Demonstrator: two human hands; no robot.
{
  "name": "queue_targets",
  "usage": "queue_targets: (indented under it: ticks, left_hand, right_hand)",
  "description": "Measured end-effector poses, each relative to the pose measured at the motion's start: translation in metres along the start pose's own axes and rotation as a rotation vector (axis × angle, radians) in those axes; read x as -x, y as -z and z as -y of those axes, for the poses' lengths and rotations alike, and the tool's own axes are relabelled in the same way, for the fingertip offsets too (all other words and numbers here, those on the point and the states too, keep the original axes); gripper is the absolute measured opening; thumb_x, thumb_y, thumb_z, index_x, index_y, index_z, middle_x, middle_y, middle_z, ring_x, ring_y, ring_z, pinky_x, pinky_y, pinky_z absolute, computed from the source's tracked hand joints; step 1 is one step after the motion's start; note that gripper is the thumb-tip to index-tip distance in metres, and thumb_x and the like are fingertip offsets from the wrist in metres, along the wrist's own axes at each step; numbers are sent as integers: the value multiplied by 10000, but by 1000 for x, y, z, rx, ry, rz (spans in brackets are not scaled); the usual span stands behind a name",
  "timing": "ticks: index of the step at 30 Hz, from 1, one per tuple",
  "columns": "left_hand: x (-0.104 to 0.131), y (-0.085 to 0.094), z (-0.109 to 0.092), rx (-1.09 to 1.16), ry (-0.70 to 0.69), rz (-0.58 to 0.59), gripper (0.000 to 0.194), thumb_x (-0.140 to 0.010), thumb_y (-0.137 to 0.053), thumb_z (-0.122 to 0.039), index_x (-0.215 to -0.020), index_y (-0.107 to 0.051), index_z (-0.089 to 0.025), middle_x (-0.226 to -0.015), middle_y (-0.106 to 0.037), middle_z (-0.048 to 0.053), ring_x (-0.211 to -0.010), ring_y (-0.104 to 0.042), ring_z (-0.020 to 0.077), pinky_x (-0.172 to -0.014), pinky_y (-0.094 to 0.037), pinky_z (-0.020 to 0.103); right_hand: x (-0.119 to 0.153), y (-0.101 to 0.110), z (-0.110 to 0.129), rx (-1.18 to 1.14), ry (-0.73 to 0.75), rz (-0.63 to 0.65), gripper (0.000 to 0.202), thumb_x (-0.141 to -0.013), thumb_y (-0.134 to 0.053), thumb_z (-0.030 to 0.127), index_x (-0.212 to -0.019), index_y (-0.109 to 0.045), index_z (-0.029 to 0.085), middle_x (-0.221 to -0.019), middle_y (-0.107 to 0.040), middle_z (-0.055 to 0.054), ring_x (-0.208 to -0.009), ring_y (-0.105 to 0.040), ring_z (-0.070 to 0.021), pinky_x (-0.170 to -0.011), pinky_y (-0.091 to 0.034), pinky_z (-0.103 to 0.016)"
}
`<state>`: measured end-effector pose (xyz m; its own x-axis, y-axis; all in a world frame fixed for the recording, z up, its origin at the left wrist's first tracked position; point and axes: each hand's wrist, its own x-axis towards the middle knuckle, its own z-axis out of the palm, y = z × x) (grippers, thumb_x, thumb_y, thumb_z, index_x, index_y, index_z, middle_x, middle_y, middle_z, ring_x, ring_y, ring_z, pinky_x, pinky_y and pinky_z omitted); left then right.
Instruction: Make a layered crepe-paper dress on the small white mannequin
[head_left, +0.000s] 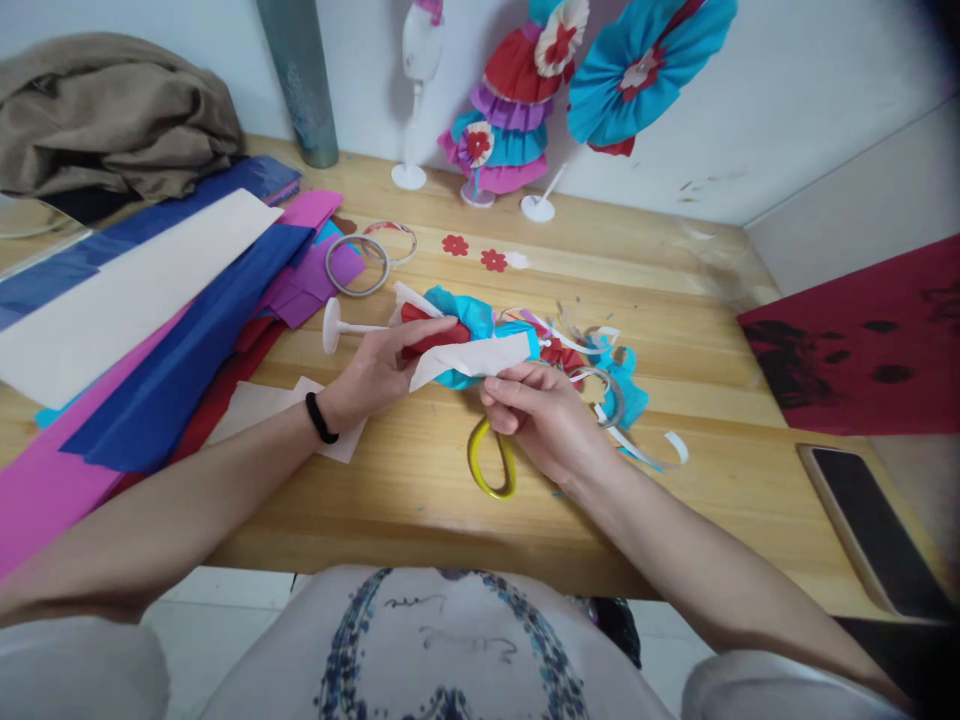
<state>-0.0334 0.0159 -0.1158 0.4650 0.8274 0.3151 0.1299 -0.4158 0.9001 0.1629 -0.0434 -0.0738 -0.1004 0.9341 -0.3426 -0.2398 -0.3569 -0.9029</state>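
Note:
My left hand point(382, 365), with a black band at the wrist, closes around a small doll form dressed in red point(431, 335) and blue crepe paper point(465, 310). The form lies sideways, its white round stand point(331, 326) pointing left. A white paper strip point(480, 357) runs across the blue paper. My right hand point(529, 400) pinches the strip's lower edge near its right end. Just below the right hand, a yellow scissors handle point(493, 465) rests on the table; its blades are hidden.
Coloured paper sheets point(202, 320) cover the table's left side. Paper scraps point(622, 385) and tape rolls point(358, 265) lie beyond the hands. A decorated doll point(517, 130), a bare white form point(420, 60) and a blue fan piece point(645, 70) stand behind. A phone point(874, 530) lies right.

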Motion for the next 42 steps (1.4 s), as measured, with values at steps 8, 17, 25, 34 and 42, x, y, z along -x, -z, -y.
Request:
queue_targets:
  ticks: [8, 17, 25, 34, 42]
  left_hand:
    - [4, 12, -8, -27, -19, 15, 474, -1007, -445, -523, -1338, -655, -257, -1284, -718, 59, -1189, -664, 263, -1068, -519, 433]
    - [2, 10, -5, 8, -44, 10, 693, -903, -532, -698, -1366, -625, -193, -1271, -703, 139, -1176, -657, 299, -1013, -536, 437]
    - [2, 1, 8, -2, 62, -32, 636, -829, -747, -437, -1376, -593, -153, -1323, -681, 151, -1207, -652, 272, -1029, -526, 379]
    - [1, 1, 2, 9, 116, -77, 561, -791, -762, -323, -1320, -652, -172, -1169, -757, 108, -993, -724, 232, -872, -568, 322]
    - [0, 0, -3, 73, 71, -68, 302, -773, -778, -294, -1055, -762, -185, -1056, -791, 84, -881, -723, 197, -775, -561, 292]
  right_hand:
    - [-6, 1, 5, 23, -1, 29, 259, -595, -821, 336, -586, -629, 162, -471, -524, 42, -393, -362, -49, -410, -213, -212]
    - [-4, 0, 5, 122, 109, 49, 255, -652, -800, 323, -706, -595, 182, -588, -587, 35, -404, -380, -46, -395, -216, -208]
    - [-11, 3, 4, 460, 269, 106, 228, -706, -682, 245, -918, -627, 184, -584, -558, 56, -524, -482, -105, -507, -377, -239]
    - [-14, 2, 8, 698, 238, 170, 376, -772, -598, 203, -1139, -654, 143, -556, -517, 68, -484, -431, -101, -491, -322, -237]
    - [-14, 3, 9, 850, 244, 187, 483, -796, -566, 126, -1273, -634, 141, -606, -534, 51, -522, -481, -116, -517, -332, -245]
